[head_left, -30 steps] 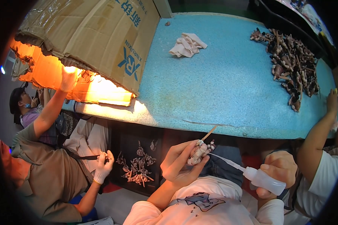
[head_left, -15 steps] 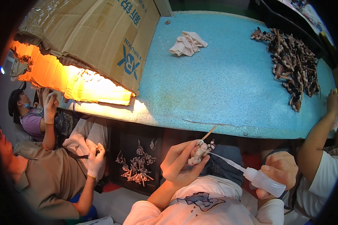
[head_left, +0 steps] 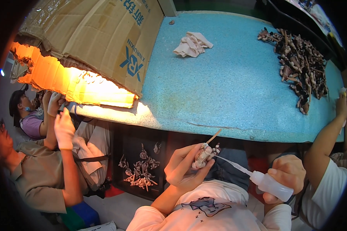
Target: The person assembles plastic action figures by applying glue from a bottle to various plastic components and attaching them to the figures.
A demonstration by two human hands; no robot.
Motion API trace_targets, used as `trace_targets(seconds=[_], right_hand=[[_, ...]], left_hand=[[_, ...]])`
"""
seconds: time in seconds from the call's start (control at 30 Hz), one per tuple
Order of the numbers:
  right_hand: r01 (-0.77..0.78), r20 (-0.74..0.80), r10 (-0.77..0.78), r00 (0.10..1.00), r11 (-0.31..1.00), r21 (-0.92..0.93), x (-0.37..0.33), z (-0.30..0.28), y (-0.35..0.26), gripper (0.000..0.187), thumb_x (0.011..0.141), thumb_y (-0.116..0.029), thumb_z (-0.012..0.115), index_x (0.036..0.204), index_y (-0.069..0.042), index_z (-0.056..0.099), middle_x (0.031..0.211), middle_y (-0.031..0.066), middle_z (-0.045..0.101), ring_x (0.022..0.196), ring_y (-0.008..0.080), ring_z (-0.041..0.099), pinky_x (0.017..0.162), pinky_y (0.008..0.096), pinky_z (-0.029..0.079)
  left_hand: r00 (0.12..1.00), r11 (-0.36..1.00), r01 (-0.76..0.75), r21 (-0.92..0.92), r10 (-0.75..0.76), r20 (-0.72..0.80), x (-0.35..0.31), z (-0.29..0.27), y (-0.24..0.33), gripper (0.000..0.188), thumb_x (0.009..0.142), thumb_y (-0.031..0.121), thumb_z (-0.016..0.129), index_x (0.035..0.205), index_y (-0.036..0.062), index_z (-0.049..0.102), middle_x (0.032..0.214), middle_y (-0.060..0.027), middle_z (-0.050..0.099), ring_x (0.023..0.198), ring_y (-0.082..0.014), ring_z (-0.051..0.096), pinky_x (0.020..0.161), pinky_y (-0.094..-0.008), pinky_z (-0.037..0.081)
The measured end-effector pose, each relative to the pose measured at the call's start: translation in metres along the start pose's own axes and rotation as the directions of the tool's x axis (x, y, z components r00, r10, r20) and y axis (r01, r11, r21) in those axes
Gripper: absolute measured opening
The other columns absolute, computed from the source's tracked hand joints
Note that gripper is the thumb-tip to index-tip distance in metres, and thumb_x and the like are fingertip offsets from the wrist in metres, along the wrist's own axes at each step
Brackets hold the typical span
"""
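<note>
My left hand [head_left: 184, 165] is closed around a small pale figurine [head_left: 202, 157] with a thin wooden stick [head_left: 214, 136] poking up from it. In my right hand [head_left: 288, 174] is a translucent white squeeze bottle [head_left: 273, 186], gripped from above and tilted toward the left. Its long thin nozzle [head_left: 235, 165] reaches to the figurine, with the tip at or very near its right side. Both hands are in front of my body, below the front edge of the blue table. The fingers hide part of the figurine.
The blue-topped table [head_left: 204, 96] bears a torn, lit cardboard box [head_left: 92, 42], a crumpled cloth [head_left: 192, 44] and a heap of figurines [head_left: 301, 65]. A black tray [head_left: 119, 154] below holds more figurines. Co-workers sit left [head_left: 38, 177] and right [head_left: 327, 177].
My hands, the figurine and the bottle have hardly moved. The nearer co-worker on the left has raised a gloved hand toward the box. The right co-worker's hand has shifted slightly.
</note>
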State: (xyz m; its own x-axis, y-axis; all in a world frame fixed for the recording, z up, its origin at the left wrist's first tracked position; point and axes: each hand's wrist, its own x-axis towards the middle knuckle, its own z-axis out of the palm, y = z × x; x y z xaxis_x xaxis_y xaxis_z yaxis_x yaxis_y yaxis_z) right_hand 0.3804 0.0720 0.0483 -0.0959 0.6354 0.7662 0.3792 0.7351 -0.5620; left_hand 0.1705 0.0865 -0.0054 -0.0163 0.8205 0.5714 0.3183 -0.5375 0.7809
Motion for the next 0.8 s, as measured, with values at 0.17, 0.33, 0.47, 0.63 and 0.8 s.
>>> trace_targets(seconds=[0.17, 0.33, 0.47, 0.63, 0.8], right_hand=[[-0.046, -0.031, 0.044, 0.999, 0.997, -0.060, -0.0017, 0.0037, -0.0035, 0.040, 0.067, -0.040, 0.073, 0.075, -0.004, 0.061, 0.044, -0.0017, 0.038, 0.035, 0.0128, 0.039, 0.034, 0.0231, 0.029], [0.007, -0.002, -0.007, 1.000, 0.998, -0.062, -0.0017, -0.0019, -0.0026, 0.040, 0.067, -0.042, 0.072, 0.076, -0.005, 0.061, 0.045, -0.0016, 0.039, 0.037, 0.0131, 0.040, 0.036, 0.0236, 0.031], [-0.011, -0.013, 0.010, 1.000, 1.000, -0.023, -0.0013, 0.0007, -0.0027, 0.041, 0.067, -0.042, 0.073, 0.077, -0.005, 0.061, 0.045, -0.0013, 0.040, 0.037, 0.0133, 0.040, 0.036, 0.0238, 0.031], [-0.020, -0.014, 0.019, 1.000, 0.996, -0.088, -0.0040, 0.0022, -0.0038, 0.041, 0.066, -0.042, 0.073, 0.078, -0.005, 0.061, 0.045, -0.0008, 0.040, 0.038, 0.0134, 0.041, 0.037, 0.0239, 0.032], [-0.052, -0.013, 0.051, 0.999, 0.994, -0.096, -0.0036, -0.0002, -0.0075, 0.040, 0.066, -0.042, 0.073, 0.078, -0.006, 0.061, 0.045, -0.0012, 0.040, 0.040, 0.0140, 0.043, 0.040, 0.0248, 0.034]], left_hand=[[1.000, 1.000, 0.009, -0.024, -0.009, -0.001, -0.0010, 0.0004, -0.0003, 0.043, 0.060, -0.006, 0.075, 0.099, -0.0091, 0.059, 0.092, -0.0195, 0.059, 0.078, -0.0203, 0.062, 0.065, -0.0257, 0.052], [1.000, 0.999, 0.020, -0.027, -0.020, 0.000, -0.0023, -0.0003, -0.0013, 0.044, 0.059, -0.006, 0.075, 0.100, -0.0089, 0.059, 0.092, -0.0191, 0.059, 0.078, -0.0202, 0.062, 0.065, -0.0256, 0.052], [1.000, 0.999, 0.024, -0.031, -0.024, 0.005, -0.0019, 0.0001, 0.0003, 0.043, 0.059, -0.006, 0.075, 0.100, -0.0088, 0.059, 0.092, -0.0188, 0.059, 0.078, -0.0201, 0.062, 0.066, -0.0256, 0.052], [0.999, 0.999, 0.034, -0.035, -0.033, 0.006, -0.0019, 0.0000, 0.0007, 0.043, 0.059, -0.005, 0.075, 0.099, -0.0087, 0.060, 0.093, -0.0185, 0.059, 0.078, -0.0200, 0.062, 0.066, -0.0254, 0.051], [1.000, 0.999, 0.031, -0.027, -0.031, -0.001, -0.0019, 0.0000, 0.0007, 0.043, 0.059, -0.005, 0.075, 0.099, -0.0087, 0.060, 0.092, -0.0182, 0.060, 0.077, -0.0199, 0.061, 0.066, -0.0253, 0.051]])
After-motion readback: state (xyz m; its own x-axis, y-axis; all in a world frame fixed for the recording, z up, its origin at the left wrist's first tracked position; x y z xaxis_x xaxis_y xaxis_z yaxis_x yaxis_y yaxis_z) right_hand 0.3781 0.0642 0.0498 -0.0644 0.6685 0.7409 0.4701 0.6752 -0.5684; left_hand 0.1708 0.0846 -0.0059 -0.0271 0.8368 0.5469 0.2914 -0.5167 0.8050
